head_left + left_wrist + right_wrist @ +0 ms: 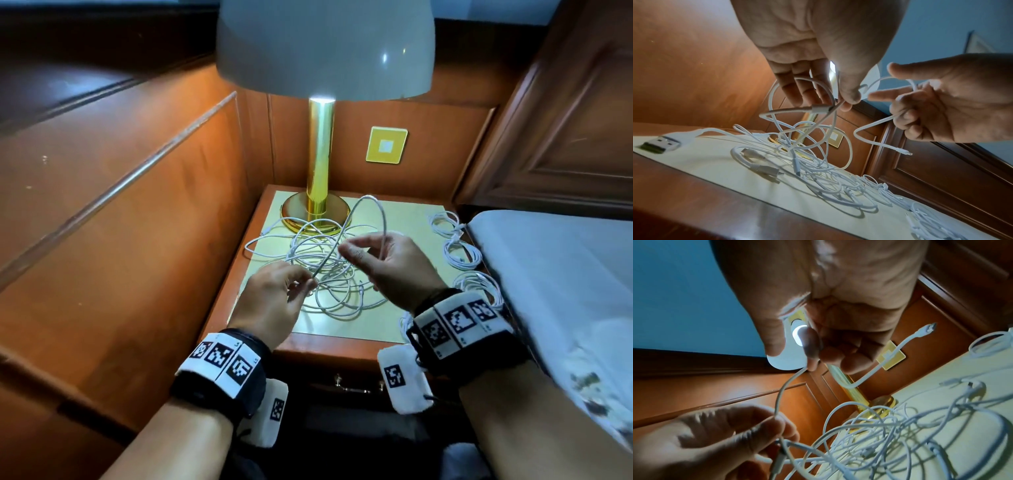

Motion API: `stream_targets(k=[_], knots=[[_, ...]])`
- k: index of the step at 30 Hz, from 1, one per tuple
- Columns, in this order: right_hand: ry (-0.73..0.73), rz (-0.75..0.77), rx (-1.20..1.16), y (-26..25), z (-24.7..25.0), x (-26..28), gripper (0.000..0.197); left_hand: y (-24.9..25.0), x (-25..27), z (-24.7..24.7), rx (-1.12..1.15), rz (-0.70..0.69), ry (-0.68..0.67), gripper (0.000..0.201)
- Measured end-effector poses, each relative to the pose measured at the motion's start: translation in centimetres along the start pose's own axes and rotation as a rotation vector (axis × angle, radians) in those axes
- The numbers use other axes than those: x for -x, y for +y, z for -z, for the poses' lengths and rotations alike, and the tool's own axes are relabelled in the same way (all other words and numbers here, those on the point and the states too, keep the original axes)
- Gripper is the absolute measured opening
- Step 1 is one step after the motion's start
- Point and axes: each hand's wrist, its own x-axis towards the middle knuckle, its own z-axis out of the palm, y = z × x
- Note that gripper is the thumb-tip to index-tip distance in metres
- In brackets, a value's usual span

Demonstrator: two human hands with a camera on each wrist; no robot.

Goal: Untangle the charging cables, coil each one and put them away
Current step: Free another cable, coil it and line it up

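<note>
A tangle of white charging cables [325, 267] lies mid-top on the nightstand [407, 214]. One cable [368, 197] is lifted out of it in a tall loop between my hands. My left hand [310, 282] pinches this cable between thumb and fingertips just above the tangle [818, 170]. My right hand [356, 250] holds the other side of the loop in curled fingers [818, 363]. The cable's short free end with its small connector [929, 328] sticks out past my right hand. Several coiled cables [460, 255] lie along the right edge.
A lamp with a gold stem [320, 154] and round base [301, 209] stands at the back of the nightstand, against the tangle. Wood panelling closes the left and back. A bed [548, 274] borders the right. A drawer handle [352, 389] shows below the front edge.
</note>
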Motion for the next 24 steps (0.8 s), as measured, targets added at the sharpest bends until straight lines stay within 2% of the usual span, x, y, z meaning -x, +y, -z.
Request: stream_targets(k=[3,6,12,14,17,21,24], knots=[[-0.056,-0.027,0.053,-0.3,-0.8,0.1,0.044,0.2,0.1,-0.4,0.008,-0.074,-0.001,0.016],[-0.025,0.021,0.1,-0.6,-1.2,-0.1,0.024,0.4,0.0,-0.5,0.031,-0.121,0.005,0.016],[-0.068,-0.053,-0.133,-0.7,-1.2,-0.2,0.024,0.4,-0.1,-0.4,0.048,-0.141,0.027,0.016],[-0.103,-0.02,-0.128,-0.8,-1.2,-0.2,0.023,0.5,-0.1,-0.4,0.03,-0.151,0.04,0.017],[-0.125,0.052,-0.076,-1.0,-1.4,0.0,0.012,1.0,-0.1,-0.2,0.013,-0.168,0.051,0.013],[-0.049,0.066,-0.085,-1.2,-1.2,-0.1,0.022,0.8,-0.1,-0.2,0.028,-0.085,-0.01,0.002],[0.04,-0.069,-0.391,-1.7,-0.4,-0.3,0.032,-0.2,0.1,-0.4,-0.006,0.027,-0.056,0.012]])
